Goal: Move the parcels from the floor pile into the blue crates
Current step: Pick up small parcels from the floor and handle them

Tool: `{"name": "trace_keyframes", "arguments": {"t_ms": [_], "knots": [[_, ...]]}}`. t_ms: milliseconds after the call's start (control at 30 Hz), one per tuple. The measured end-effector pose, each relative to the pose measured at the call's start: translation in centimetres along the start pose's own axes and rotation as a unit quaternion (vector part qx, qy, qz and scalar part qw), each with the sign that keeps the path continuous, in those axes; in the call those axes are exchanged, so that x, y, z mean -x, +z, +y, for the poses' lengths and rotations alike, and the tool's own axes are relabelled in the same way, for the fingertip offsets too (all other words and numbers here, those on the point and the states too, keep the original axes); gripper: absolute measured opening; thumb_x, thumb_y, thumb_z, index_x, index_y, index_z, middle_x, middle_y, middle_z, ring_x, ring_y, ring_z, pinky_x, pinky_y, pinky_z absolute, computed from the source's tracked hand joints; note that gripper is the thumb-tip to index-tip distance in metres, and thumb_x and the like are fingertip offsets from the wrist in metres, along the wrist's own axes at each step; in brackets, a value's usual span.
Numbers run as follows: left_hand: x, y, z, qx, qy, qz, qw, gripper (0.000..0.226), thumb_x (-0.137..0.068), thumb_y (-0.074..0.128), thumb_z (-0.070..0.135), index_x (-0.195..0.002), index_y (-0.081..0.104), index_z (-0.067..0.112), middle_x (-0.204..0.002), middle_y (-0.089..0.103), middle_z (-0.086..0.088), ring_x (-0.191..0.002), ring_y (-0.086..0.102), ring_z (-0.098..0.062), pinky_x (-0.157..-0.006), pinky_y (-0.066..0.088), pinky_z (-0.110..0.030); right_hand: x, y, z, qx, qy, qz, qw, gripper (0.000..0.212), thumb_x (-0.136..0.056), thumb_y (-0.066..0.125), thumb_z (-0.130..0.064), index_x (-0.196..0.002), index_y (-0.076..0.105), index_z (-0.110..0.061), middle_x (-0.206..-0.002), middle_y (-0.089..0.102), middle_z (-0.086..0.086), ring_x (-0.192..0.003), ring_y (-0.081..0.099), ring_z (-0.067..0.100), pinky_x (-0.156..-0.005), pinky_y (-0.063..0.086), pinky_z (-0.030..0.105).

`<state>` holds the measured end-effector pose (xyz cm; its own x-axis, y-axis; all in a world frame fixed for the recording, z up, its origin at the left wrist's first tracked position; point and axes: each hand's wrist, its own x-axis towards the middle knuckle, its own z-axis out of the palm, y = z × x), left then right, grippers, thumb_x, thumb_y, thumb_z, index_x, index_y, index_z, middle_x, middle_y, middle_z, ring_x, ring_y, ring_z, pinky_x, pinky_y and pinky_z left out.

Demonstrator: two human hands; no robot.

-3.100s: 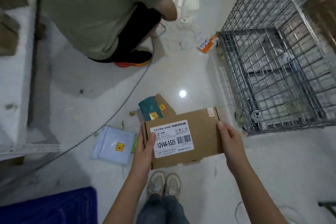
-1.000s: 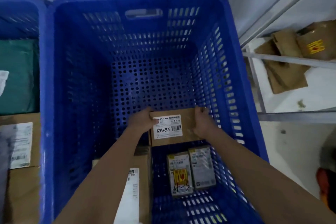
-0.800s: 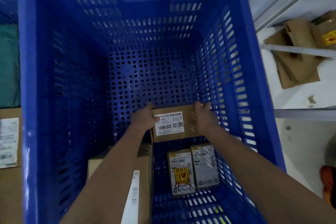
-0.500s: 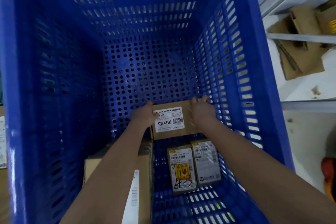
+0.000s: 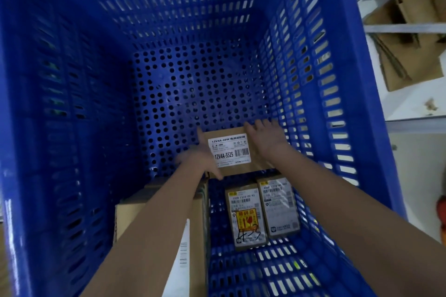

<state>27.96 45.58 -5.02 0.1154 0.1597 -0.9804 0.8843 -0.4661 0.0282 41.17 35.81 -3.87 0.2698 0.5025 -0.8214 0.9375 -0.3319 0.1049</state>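
Deep inside a blue crate (image 5: 337, 60), both of a person's bare arms reached down to a brown cardboard parcel (image 5: 231, 149) with a white label reading 12V4A-5525. It lay low in the crate, near the right wall, above the perforated floor. The left hand (image 5: 202, 158), blurred, held the parcel's left edge, thumb over the near corner. The right hand (image 5: 265, 138) lay on the right end with fingers fairly straight, so its grip looked loose. Nearer the camera, two small labelled boxes (image 5: 263, 212) sat side by side on the crate floor, beside a larger carton (image 5: 198, 224) under the left forearm. Outside, to the right, flattened cardboard (image 5: 410, 38) lay on a white shelf.
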Motion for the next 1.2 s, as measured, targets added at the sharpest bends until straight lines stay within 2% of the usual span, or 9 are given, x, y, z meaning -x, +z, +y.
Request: {"name": "trace_keyframes", "arguments": {"t_ms": [133,300,467,600,667,733,833,1033,1200], "knots": [[0.7,0.5,0.9,-0.221,-0.106,0.077,0.966,0.135,-0.071,0.074,0.051,-0.140,-0.037,0.014,-0.157,0.011,-0.016,-0.132,0.037,-0.039,-0.099,0.038,-0.063,-0.1,0.0,-0.6,-0.024,0.005,0.004,1.000,0.082,-0.084,0.059,-0.026,-0.148,0.009,-0.015,-0.145,0.029,0.015,-0.134,0.027,0.035,-0.115,0.018,0.047],[0.4,1.3,1.7,-0.233,-0.139,0.096,0.958,0.121,-0.079,0.063,0.052,-0.142,-0.032,0.011,-0.147,0.027,-0.021,-0.122,0.045,-0.041,-0.096,0.037,-0.067,0.0,0.4,-0.2,-0.044,-0.003,0.032,0.999,0.085,-0.081,0.064,-0.024,-0.147,0.011,-0.016,-0.144,0.031,0.013,-0.134,0.029,0.033,-0.115,0.019,0.045],[0.9,0.4,-1.3,-0.185,-0.175,0.048,0.966,0.109,-0.083,0.054,0.059,-0.147,-0.020,0.010,-0.160,-0.006,-0.010,-0.142,0.020,-0.039,-0.102,0.033,-0.066,0.1,0.9,0.1,-0.049,-0.018,0.043,0.998,0.087,-0.081,0.064,-0.022,-0.148,0.010,-0.017,-0.145,0.030,0.011,-0.134,0.029,0.031,-0.117,0.015,0.043],[0.7,-1.0,-1.8,-0.097,-0.063,0.091,0.989,0.118,-0.079,0.067,0.048,-0.147,-0.024,0.014,-0.160,0.001,-0.008,-0.140,0.026,-0.034,-0.108,0.029,-0.060,0.0,0.8,-0.2,-0.041,-0.037,0.033,0.998,0.083,-0.080,0.065,-0.015,-0.147,0.016,-0.021,-0.144,0.032,0.011,-0.134,0.029,0.032,-0.115,0.018,0.043],[0.3,-1.1,-1.1,-0.073,0.030,0.117,0.990,0.108,-0.077,0.072,0.040,-0.151,-0.003,0.012,-0.156,0.020,-0.009,-0.136,0.035,-0.029,-0.109,0.032,-0.050,0.1,0.9,-0.7,-0.025,-0.038,0.029,0.999,0.076,-0.083,0.063,-0.019,-0.145,0.020,-0.022,-0.144,0.033,0.011,-0.133,0.031,0.031,-0.111,0.023,0.043],[-0.1,-0.6,-0.5,-0.149,0.089,0.135,0.976,0.071,-0.083,0.067,0.030,-0.142,0.030,0.014,-0.140,0.044,-0.006,-0.125,0.046,-0.024,-0.105,0.036,-0.041,0.2,1.3,-1.0,-0.021,-0.024,0.016,0.999,0.072,-0.084,0.061,-0.023,-0.144,0.022,-0.022,-0.142,0.035,0.010,-0.132,0.033,0.030,-0.107,0.028,0.042],[-0.6,0.3,-0.1,-0.205,0.101,0.153,0.961,0.041,-0.093,0.051,0.019,-0.133,0.043,0.016,-0.129,0.050,-0.004,-0.118,0.050,-0.022,-0.097,0.039,-0.037,0.6,1.9,-1.0,-0.013,-0.012,0.000,1.000,0.082,-0.080,0.066,-0.019,-0.146,0.018,-0.021,-0.146,0.032,0.011,-0.134,0.031,0.030,-0.107,0.029,0.041],[0.0,-0.9,0.8,-0.120,0.114,0.060,0.984,0.053,-0.094,0.046,0.018,-0.144,0.031,0.011,-0.140,0.042,-0.012,-0.122,0.047,-0.026,-0.096,0.043,-0.034,1.5,1.7,-0.7,-0.029,0.011,-0.038,0.999,0.098,-0.081,0.066,-0.019,-0.151,-0.003,-0.018,-0.154,0.016,0.015,-0.142,0.016,0.031,-0.117,0.017,0.042],[3.7,0.3,1.9,-0.090,0.115,0.202,0.968,0.040,-0.095,0.042,0.024,-0.132,0.041,0.008,-0.138,0.037,-0.016,-0.121,0.044,-0.034,-0.100,0.042,-0.041,5.0,1.8,0.1,-0.094,0.032,0.079,0.992,0.069,-0.085,0.055,-0.010,-0.145,0.020,-0.006,-0.145,0.031,0.017,-0.135,0.029,0.031,-0.113,0.026,0.038]]}}
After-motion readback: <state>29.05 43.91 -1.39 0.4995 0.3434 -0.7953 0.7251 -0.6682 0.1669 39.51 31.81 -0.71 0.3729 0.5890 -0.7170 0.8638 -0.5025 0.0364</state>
